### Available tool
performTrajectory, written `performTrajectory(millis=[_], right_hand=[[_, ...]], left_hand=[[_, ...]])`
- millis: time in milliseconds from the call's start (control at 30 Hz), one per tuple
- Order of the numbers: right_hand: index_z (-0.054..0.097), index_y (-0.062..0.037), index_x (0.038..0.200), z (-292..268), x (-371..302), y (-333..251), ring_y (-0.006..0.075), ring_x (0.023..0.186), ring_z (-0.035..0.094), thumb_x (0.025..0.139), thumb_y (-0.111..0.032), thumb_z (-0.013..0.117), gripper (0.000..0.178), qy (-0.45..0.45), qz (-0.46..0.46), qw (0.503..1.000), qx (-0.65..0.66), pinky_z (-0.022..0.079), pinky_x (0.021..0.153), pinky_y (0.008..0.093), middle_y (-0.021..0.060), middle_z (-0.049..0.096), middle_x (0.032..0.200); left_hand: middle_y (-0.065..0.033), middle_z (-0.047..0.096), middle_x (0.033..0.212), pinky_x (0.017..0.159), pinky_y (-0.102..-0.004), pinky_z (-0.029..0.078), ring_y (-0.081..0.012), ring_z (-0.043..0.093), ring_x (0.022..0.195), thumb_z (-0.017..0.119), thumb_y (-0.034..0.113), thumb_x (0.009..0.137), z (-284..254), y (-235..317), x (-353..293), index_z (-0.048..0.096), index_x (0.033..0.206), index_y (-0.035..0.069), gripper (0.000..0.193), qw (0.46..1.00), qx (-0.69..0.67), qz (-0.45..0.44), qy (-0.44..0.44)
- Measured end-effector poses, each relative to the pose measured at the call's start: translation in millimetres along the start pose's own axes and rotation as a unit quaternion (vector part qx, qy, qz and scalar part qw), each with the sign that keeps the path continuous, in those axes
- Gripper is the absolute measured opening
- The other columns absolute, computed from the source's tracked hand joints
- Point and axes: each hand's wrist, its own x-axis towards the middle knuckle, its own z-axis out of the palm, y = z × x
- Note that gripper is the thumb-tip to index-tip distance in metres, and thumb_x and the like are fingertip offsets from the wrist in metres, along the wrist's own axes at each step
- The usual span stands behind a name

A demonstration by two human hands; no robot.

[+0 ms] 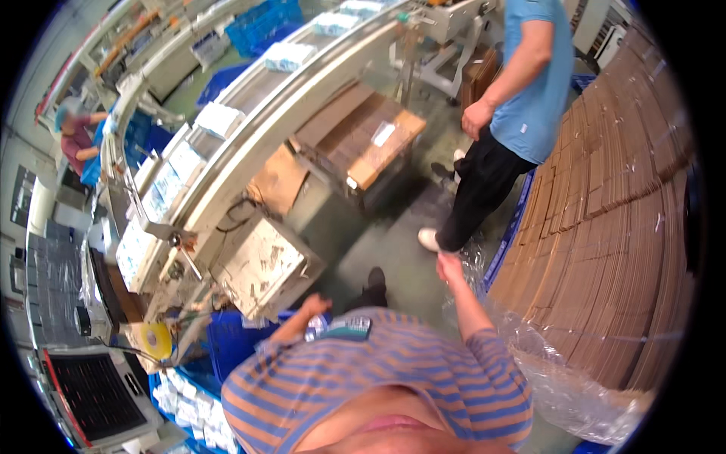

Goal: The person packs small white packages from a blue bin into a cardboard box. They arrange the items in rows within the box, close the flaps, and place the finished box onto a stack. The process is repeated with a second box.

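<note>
My left hand (314, 305) is held in front of my body near the corner of a scuffed cream metal box (265, 265). Its fingers are curled in, and I see nothing between them. On the other side, my right hand (450, 268) reaches forward beside crumpled clear plastic film (475, 261). Blur hides how its fingers are set and whether they touch the film. Tall stacks of flat brown cardboard (582, 257), partly wrapped in film, rise to the right of that arm.
A curved conveyor (257, 113) carries white-blue packs (289, 57). A person in a blue shirt (541, 83) stands ahead; another person (76, 140) works far left. Cardboard lies on a low stand (359, 136). Blue crates (234, 344) and a bin of white packs (193, 405) stand left.
</note>
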Motion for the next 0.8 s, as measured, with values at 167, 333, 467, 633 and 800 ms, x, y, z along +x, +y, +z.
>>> performTrajectory(millis=[167, 333, 467, 633, 800], right_hand=[[0.059, -0.0035, 0.102, 51.5, 21.6, -121.9, 0.0072, 0.068, 0.056, 0.083, -0.028, 0.061, 0.031, -0.038, -0.146, 0.987, 0.055, 0.043, 0.056, 0.0188, 0.0031, 0.062, 0.083], [0.058, 0.0008, 0.104, 79.7, 36.8, -164.6, 0.0112, 0.077, 0.059, 0.081, -0.023, 0.064, 0.034, -0.087, -0.238, 0.967, 0.024, 0.048, 0.071, 0.0236, 0.0068, 0.063, 0.088], [0.06, -0.0011, 0.102, 83.5, 59.1, -165.0, 0.0142, 0.079, 0.062, 0.078, -0.028, 0.066, 0.036, -0.129, -0.233, 0.96, -0.08, 0.049, 0.072, 0.0267, 0.009, 0.066, 0.088], [0.062, -0.0011, 0.099, 55.0, 118.5, -175.3, 0.0198, 0.083, 0.063, 0.077, -0.032, 0.066, 0.038, -0.141, -0.215, 0.955, -0.148, 0.049, 0.074, 0.0296, 0.0121, 0.065, 0.09], [0.061, -0.0009, 0.096, 13.8, 179.8, -213.0, 0.0099, 0.063, 0.056, 0.08, -0.024, 0.064, 0.028, -0.142, -0.151, 0.973, -0.103, 0.045, 0.058, 0.0235, 0.0042, 0.063, 0.079]], left_hand=[[-0.0192, 0.059, 0.108, 0.088, -0.0353, 0.044, -0.0288, 0.056, 0.102, 0.06, 0.038, 0.078, -81.3, 97.8, 50.7, 0.05, 0.118, 0.002, 0.054, 0.958, -0.143, 0.137, 0.208], [-0.0188, 0.058, 0.108, 0.086, -0.0342, 0.045, -0.0251, 0.058, 0.1, 0.062, 0.031, 0.079, -144.9, 182.4, 49.0, 0.046, 0.121, 0.002, 0.054, 0.915, -0.203, 0.216, 0.272], [-0.0185, 0.058, 0.108, 0.085, -0.0338, 0.046, -0.0256, 0.059, 0.098, 0.062, 0.032, 0.079, -140.1, 185.3, 62.2, 0.045, 0.121, 0.002, 0.055, 0.926, -0.188, 0.181, 0.273], [-0.0194, 0.058, 0.109, 0.085, -0.0339, 0.045, -0.0263, 0.059, 0.099, 0.061, 0.033, 0.079, -111.6, 192.3, 83.4, 0.046, 0.12, 0.001, 0.054, 0.942, -0.215, 0.106, 0.235], [-0.0204, 0.058, 0.109, 0.086, -0.0341, 0.045, -0.0274, 0.058, 0.101, 0.061, 0.031, 0.079, -120.7, 248.2, 88.6, 0.047, 0.119, -0.001, 0.053, 0.94, -0.225, 0.096, 0.239]])
